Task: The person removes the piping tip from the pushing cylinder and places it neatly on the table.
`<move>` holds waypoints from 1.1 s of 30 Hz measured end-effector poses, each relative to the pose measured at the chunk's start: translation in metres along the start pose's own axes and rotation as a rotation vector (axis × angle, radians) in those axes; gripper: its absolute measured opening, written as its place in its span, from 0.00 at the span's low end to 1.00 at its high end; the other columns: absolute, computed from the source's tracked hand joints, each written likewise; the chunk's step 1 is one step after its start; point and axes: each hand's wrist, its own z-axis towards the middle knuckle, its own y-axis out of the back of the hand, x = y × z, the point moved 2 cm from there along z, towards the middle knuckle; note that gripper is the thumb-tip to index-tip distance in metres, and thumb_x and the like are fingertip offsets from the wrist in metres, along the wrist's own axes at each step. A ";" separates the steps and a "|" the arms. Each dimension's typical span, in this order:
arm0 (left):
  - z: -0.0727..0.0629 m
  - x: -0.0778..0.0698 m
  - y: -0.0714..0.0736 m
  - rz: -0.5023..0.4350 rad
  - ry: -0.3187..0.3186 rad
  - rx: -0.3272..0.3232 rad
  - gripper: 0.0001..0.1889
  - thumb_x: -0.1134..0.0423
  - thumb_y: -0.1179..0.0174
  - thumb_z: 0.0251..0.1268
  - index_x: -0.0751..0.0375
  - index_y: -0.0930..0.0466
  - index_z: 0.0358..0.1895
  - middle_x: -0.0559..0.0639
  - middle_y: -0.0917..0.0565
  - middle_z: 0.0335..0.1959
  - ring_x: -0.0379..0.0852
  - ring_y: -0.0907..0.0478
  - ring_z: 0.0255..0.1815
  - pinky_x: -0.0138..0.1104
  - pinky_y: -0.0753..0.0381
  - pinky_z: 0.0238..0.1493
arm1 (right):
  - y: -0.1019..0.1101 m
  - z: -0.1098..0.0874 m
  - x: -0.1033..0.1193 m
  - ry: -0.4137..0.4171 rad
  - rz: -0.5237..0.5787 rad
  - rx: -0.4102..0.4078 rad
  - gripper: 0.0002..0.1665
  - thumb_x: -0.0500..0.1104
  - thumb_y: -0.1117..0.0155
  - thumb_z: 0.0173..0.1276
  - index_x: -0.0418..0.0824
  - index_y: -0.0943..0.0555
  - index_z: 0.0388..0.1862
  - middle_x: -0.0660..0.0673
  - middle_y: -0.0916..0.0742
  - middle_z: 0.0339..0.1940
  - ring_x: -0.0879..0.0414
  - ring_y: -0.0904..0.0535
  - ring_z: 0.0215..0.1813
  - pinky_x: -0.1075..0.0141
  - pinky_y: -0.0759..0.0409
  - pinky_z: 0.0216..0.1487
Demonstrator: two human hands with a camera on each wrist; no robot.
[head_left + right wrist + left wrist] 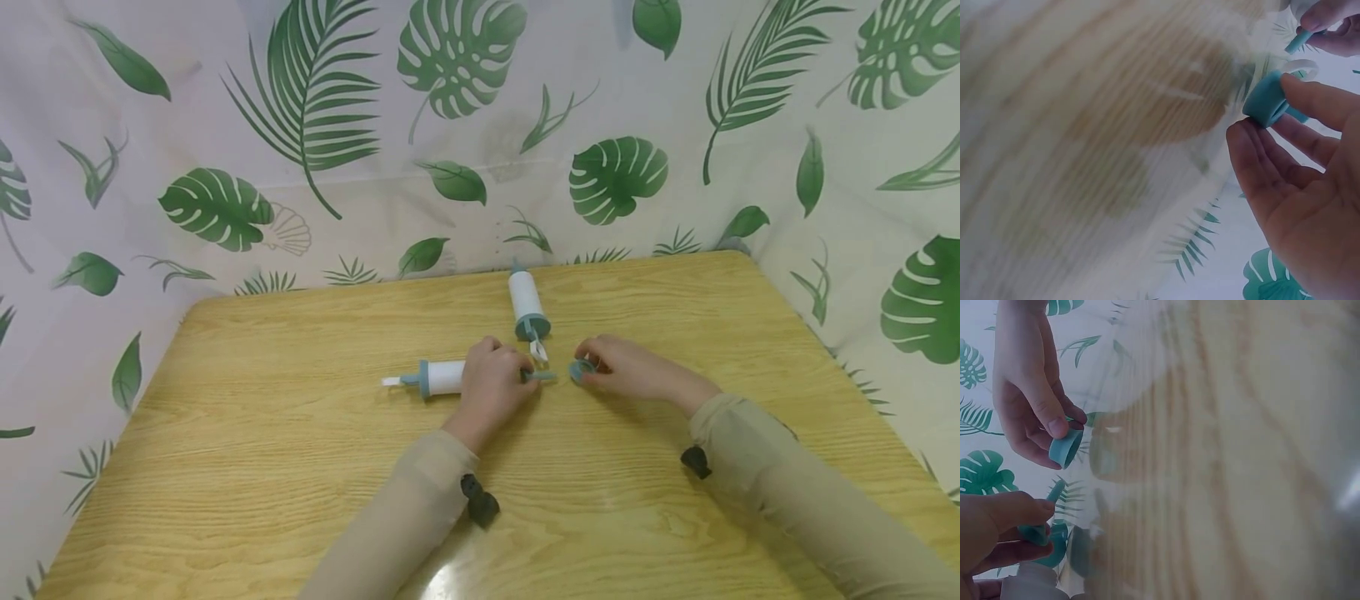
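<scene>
In the head view, one white-barrelled plunger tube (446,377) with teal ends lies crosswise at mid-table, partly covered by my left hand (491,379). Thumb and finger of that hand pinch a slim teal piece, seemingly a nozzle (542,377), which points right. Below those fingers in the left wrist view shows a whitish open neck (1035,574). A short gap away, my right hand (626,367) holds a teal ring-shaped cap (1265,100) between thumb and fingertips. Whether the left hand's other fingers touch the barrel is hidden.
Behind the hands lies a second white plunger tube (524,293), its teal tip toward the wall and its white handle end toward me. The wooden table (262,467) meets a leaf-patterned cloth (360,200) at its back and sides.
</scene>
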 end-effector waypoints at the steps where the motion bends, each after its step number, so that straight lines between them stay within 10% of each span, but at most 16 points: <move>1: 0.001 0.000 -0.001 0.005 0.003 0.013 0.07 0.50 0.30 0.54 0.46 0.11 0.32 0.38 0.15 0.32 0.41 0.32 0.35 0.33 0.32 0.41 | 0.000 0.000 0.000 0.003 -0.013 -0.001 0.18 0.40 0.37 0.67 0.29 0.24 0.51 0.43 0.20 0.36 0.53 0.25 0.38 0.60 0.23 0.39; 17: 0.004 -0.001 -0.006 0.046 0.020 0.093 0.08 0.50 0.30 0.54 0.47 0.11 0.31 0.38 0.16 0.29 0.41 0.33 0.34 0.33 0.32 0.39 | -0.007 0.004 0.000 -0.009 -0.094 0.018 0.17 0.39 0.36 0.66 0.30 0.24 0.50 0.42 0.22 0.37 0.55 0.26 0.35 0.60 0.23 0.37; 33: 0.000 0.001 0.006 0.013 0.026 0.037 0.11 0.48 0.30 0.53 0.47 0.11 0.35 0.38 0.14 0.35 0.41 0.31 0.36 0.33 0.32 0.43 | 0.004 0.006 0.005 -0.031 -0.021 0.008 0.23 0.47 0.41 0.71 0.29 0.25 0.55 0.36 0.20 0.46 0.46 0.22 0.46 0.53 0.22 0.47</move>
